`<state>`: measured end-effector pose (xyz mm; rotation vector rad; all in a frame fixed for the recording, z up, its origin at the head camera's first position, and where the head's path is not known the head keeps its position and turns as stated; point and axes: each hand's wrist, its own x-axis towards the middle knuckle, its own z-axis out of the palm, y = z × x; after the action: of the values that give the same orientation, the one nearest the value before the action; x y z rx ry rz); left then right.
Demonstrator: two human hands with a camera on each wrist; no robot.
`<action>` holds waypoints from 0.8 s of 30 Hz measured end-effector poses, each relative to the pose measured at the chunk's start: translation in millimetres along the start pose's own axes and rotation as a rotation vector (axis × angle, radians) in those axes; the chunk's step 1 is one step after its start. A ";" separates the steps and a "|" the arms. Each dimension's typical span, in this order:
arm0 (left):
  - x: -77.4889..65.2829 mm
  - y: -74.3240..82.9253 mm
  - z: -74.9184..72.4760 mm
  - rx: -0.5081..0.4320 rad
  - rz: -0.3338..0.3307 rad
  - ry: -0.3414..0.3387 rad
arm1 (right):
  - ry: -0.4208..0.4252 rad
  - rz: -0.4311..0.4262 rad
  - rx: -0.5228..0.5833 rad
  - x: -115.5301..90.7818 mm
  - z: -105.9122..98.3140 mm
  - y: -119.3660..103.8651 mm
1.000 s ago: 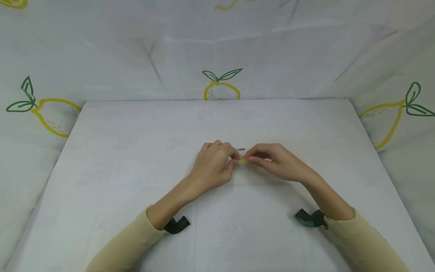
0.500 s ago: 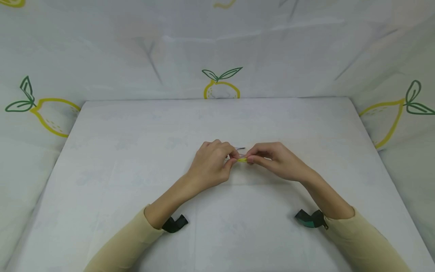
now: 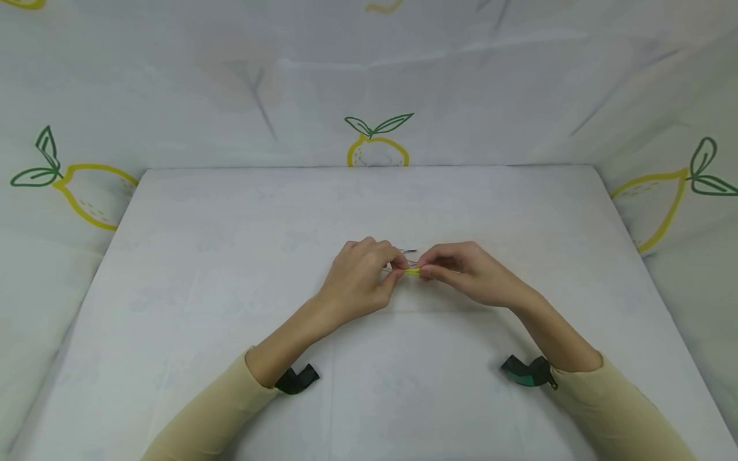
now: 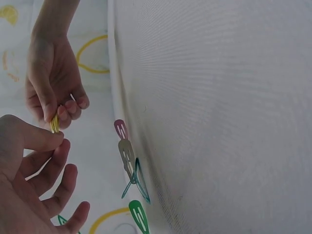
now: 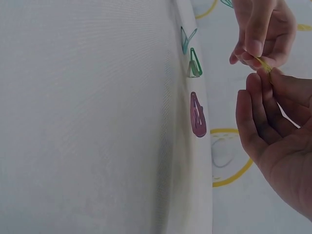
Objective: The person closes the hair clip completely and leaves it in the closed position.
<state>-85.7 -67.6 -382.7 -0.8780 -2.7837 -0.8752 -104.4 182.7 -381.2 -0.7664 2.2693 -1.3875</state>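
Note:
Between my two hands a yellow snap hair clip [image 3: 412,271] is held by its ends. My left hand [image 3: 362,276] pinches one end between thumb and forefinger; in the left wrist view the other fingers of this left hand [image 4: 36,168] are spread loosely. Thumb and fingertips of my right hand [image 3: 475,276] pinch the opposite end, as the right wrist view shows too. My fingertips cover both ends of the clip. Beyond the hands, more snap clips lie on the table: a pink-purple one [image 5: 198,117], a greyish one [image 4: 126,152], a teal one [image 4: 140,184] with its parts apart, and a green one [image 4: 138,216].
A white cloth covers the table [image 3: 230,243]. White curtains with lemon prints [image 3: 377,153] stand behind it and at both sides. Black straps [image 3: 296,380] show at the wrists, below the sleeves. In the head view my left hand partly hides the loose clips.
Both hands stay almost in place, still pinching the yellow hair clip. Slightly more of its yellow strip shows between the fingertips than a second ago.

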 end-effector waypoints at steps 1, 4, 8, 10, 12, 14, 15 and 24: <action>0.0 0.1 0.1 0.002 0.002 0.002 | 0.001 -0.001 0.006 0.1 0.0 0.4; 0.1 0.6 0.1 0.006 0.010 0.008 | 0.003 0.001 0.024 0.0 -0.2 1.3; 0.0 0.7 0.4 0.015 0.022 0.017 | 0.005 0.000 0.038 -0.3 -0.8 2.3; 0.0 0.7 0.4 0.018 0.026 0.021 | 0.006 -0.004 0.040 -0.3 -1.0 2.6; -0.1 0.5 0.7 0.021 0.029 0.027 | 0.005 -0.017 0.039 -0.3 -1.5 2.3; -0.2 0.3 1.0 0.021 0.031 0.033 | 0.003 -0.026 0.037 -0.5 -2.0 2.0; -0.3 0.3 1.0 0.020 0.032 0.034 | 0.001 -0.031 0.036 -0.6 -2.4 1.7; 0.0 1.4 3.0 0.015 0.041 0.049 | 0.008 -0.036 0.053 -2.2 -5.1 2.5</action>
<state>-84.7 -65.0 -384.4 -0.8961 -2.7172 -0.8570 -106.2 188.5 -381.1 -0.7892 2.2260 -1.4634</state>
